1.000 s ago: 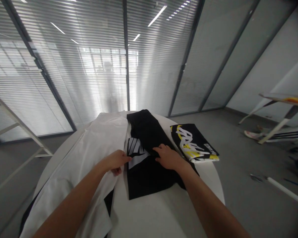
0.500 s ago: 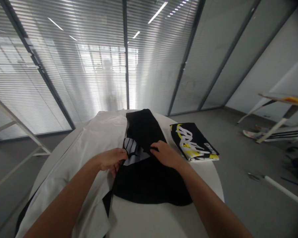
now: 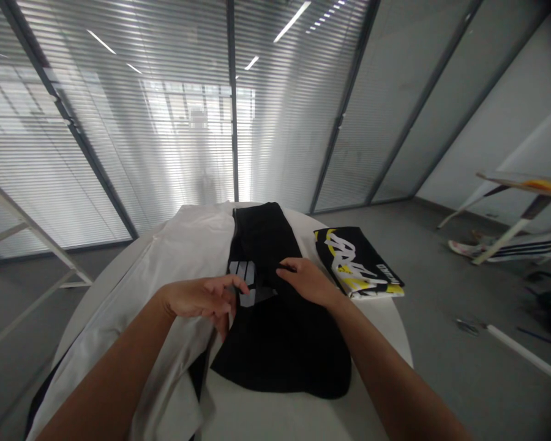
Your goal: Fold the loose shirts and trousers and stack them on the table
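Observation:
A black garment (image 3: 284,349) with a grey-and-white print (image 3: 243,278) lies partly folded on the round white table (image 3: 298,416). My right hand (image 3: 305,282) is closed, pinching a fold of its black cloth between thumb and fingers on the right side of the print. At the garment's left edge, my left hand (image 3: 206,300) has its fingers apart, the index finger stretched over the print and lower fingers beside the edge. White cloth (image 3: 188,233) spreads under and beyond my left forearm.
A folded black garment with yellow and white print (image 3: 353,260) rests on the table's right side. Blinds behind glass (image 3: 165,153) stand beyond the table. A white metal frame (image 3: 37,233) is at left. Another table (image 3: 523,184) and a white pole (image 3: 523,355) are at right.
My left hand has loosened its pinch on the garment's left edge and its fingers have spread. The lower part of the black cloth has shifted toward me. My right hand keeps its hold.

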A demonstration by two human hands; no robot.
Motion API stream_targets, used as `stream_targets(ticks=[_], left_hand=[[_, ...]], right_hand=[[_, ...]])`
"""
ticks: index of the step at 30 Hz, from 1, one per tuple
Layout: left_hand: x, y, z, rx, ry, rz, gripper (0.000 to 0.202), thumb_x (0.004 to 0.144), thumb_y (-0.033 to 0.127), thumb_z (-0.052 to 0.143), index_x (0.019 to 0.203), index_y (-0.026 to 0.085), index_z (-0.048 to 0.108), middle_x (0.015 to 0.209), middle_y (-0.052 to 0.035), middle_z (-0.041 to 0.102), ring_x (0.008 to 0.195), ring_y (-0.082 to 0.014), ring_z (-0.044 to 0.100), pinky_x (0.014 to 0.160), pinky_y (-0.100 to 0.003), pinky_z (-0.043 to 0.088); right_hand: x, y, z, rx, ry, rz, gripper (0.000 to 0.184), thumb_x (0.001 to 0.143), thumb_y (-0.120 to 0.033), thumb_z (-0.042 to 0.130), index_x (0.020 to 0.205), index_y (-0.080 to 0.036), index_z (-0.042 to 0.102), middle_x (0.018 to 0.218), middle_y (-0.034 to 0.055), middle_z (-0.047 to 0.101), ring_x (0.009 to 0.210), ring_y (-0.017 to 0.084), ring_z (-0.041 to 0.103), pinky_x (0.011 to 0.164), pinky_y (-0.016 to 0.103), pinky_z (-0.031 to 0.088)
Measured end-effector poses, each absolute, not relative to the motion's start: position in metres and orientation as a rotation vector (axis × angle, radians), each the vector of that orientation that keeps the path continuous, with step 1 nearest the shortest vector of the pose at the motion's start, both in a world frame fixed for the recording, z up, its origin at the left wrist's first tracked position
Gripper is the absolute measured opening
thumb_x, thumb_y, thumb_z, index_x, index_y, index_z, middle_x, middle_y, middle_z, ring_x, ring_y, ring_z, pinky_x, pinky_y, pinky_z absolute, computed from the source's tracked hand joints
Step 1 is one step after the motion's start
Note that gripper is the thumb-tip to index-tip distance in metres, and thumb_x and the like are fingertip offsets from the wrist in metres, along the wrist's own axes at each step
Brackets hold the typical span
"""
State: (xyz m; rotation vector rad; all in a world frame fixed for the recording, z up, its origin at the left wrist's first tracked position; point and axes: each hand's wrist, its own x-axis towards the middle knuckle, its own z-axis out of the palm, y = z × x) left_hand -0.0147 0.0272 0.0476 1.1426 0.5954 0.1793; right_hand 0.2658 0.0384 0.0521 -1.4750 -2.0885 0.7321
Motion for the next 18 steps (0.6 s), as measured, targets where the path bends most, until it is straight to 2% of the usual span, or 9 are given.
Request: stream_targets(ticks=[3, 6, 9, 13, 16, 18], left_hand=[[-0.010, 0.026, 0.043, 1.181, 0.494, 0.022, 0.040, 0.077, 0.037, 0.070, 0.107, 0.014, 0.058, 0.097, -0.0100, 0.071, 0.092, -0.0219, 0.068, 0.082, -0.036, 0.053], [-0.011, 0.027, 0.043, 1.160, 0.401, -0.050, 0.044, 0.073, 0.039, 0.073, 0.106, 0.014, 0.059, 0.104, -0.0129, 0.071, 0.097, -0.0257, 0.067, 0.081, -0.040, 0.053], [-0.024, 0.029, 0.049, 1.138, 0.382, -0.095, 0.044, 0.068, 0.043, 0.075, 0.098, 0.015, 0.059, 0.093, -0.0128, 0.073, 0.085, -0.0296, 0.070, 0.072, -0.044, 0.055], [-0.043, 0.035, 0.053, 1.171, 0.593, -0.206, 0.041, 0.072, 0.049, 0.065, 0.095, 0.016, 0.061, 0.072, -0.0133, 0.072, 0.067, -0.0315, 0.069, 0.054, -0.039, 0.053], [-0.039, 0.043, 0.041, 1.274, 0.818, 0.036, 0.036, 0.076, 0.048, 0.059, 0.094, 0.016, 0.061, 0.049, -0.0033, 0.060, 0.045, -0.0218, 0.060, 0.044, -0.030, 0.047], [-0.029, 0.050, 0.030, 1.299, 0.992, 0.400, 0.033, 0.079, 0.047, 0.054, 0.092, 0.018, 0.058, 0.046, 0.0026, 0.053, 0.036, -0.0132, 0.050, 0.040, -0.024, 0.040]], right_hand=[[0.266, 0.039, 0.050, -1.425, -2.075, 0.823, 0.026, 0.086, -0.036, 0.052, 0.088, -0.016, 0.068, 0.083, 0.0020, 0.068, 0.078, 0.016, 0.060, 0.071, 0.026, 0.042], [0.267, 0.037, 0.048, -1.377, -1.946, 1.116, 0.030, 0.084, -0.042, 0.055, 0.092, -0.016, 0.067, 0.078, 0.0000, 0.066, 0.069, 0.014, 0.058, 0.063, 0.024, 0.042], [0.268, 0.034, 0.047, -1.294, -1.718, 1.438, 0.032, 0.079, -0.044, 0.062, 0.095, -0.017, 0.065, 0.075, -0.0011, 0.064, 0.062, 0.011, 0.056, 0.058, 0.022, 0.042], [0.267, 0.031, 0.049, -1.235, -1.489, 1.714, 0.035, 0.073, -0.043, 0.070, 0.096, -0.017, 0.064, 0.073, -0.0013, 0.063, 0.056, 0.009, 0.054, 0.052, 0.020, 0.042], [0.263, 0.030, 0.050, -1.280, -1.472, 1.723, 0.037, 0.072, -0.043, 0.071, 0.098, -0.017, 0.065, 0.071, -0.0015, 0.062, 0.049, 0.007, 0.048, 0.042, 0.017, 0.034], [0.259, 0.029, 0.048, -1.295, -1.485, 1.710, 0.038, 0.073, -0.043, 0.070, 0.101, -0.018, 0.065, 0.073, -0.0011, 0.062, 0.048, 0.006, 0.048, 0.039, 0.016, 0.031]])
